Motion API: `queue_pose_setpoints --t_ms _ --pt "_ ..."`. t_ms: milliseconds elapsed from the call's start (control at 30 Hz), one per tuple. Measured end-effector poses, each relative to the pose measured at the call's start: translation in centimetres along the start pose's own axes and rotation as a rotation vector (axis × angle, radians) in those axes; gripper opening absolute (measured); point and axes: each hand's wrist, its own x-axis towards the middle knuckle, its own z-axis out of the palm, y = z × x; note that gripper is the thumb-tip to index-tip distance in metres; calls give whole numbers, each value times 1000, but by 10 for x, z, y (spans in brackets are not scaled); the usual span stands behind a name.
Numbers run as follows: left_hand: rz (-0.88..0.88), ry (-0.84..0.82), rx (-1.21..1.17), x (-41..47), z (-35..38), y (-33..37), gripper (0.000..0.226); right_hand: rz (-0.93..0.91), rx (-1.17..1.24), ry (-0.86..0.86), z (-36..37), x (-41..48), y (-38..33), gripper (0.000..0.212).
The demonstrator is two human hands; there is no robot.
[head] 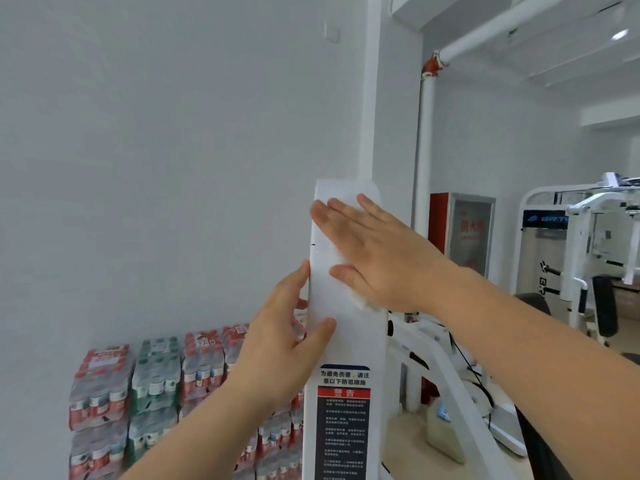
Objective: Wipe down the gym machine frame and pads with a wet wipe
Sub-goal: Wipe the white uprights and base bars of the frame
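A tall white upright cover of the gym machine [346, 344] stands right in front of me, with a black and red warning label [343, 424] lower down. My right hand [377, 258] lies flat with straight fingers near the cover's top, pressing a white wet wipe [362, 301] against it; only a corner of the wipe shows below the palm. My left hand [280, 344] grips the cover's left edge, thumb on the front face and fingers wrapped behind.
Stacked shrink-wrapped packs of water bottles [156, 403] stand against the wall at lower left. The machine's slanted white frame bar [446, 386] runs down to the right. Another white gym machine [581, 258] and a red fire cabinet [464, 230] are at the right.
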Motion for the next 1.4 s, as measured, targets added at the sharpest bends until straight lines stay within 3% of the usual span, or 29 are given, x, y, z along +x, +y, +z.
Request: queue_pose_setpoints --t_ms 167,300,467,533,600,667,767,833,933,1033,1100,1267,1400 --pt "31 42 -2 1 3 -1 69 106 143 264 14 -14 10 66" --pt "35 40 36 1 4 -4 72 -2 -27 600 26 -18 2 23" --pt "48 47 54 2 4 -4 69 -59 -12 646 33 -28 -9 18" --pt "54 32 77 2 4 -4 71 -72 -42 521 30 -29 -9 35" --pt "61 14 110 2 3 -3 76 56 -47 178 19 -23 -5 69" --pt "63 -1 135 1 3 -3 78 248 -59 -77 -1 -6 6 83" --pt "49 -34 130 -3 3 -1 79 361 -29 -210 -24 21 28 95" --pt "43 -48 114 -6 3 -3 78 311 -17 -216 -24 22 30 103" --pt "40 -82 91 -8 3 -6 82 76 -121 -229 -10 -8 1 107" --pt "21 -103 99 -10 5 -5 96 -106 -202 -138 10 -40 -19 103" --pt "-1 -113 94 -11 7 -4 101 -74 -204 -128 9 -36 -13 102" --pt "-64 -76 -51 -16 15 -3 90 252 -68 -112 -10 1 -1 108" --pt "-71 -5 -140 -28 20 0 70 6 -203 -34 24 -40 -36 100"
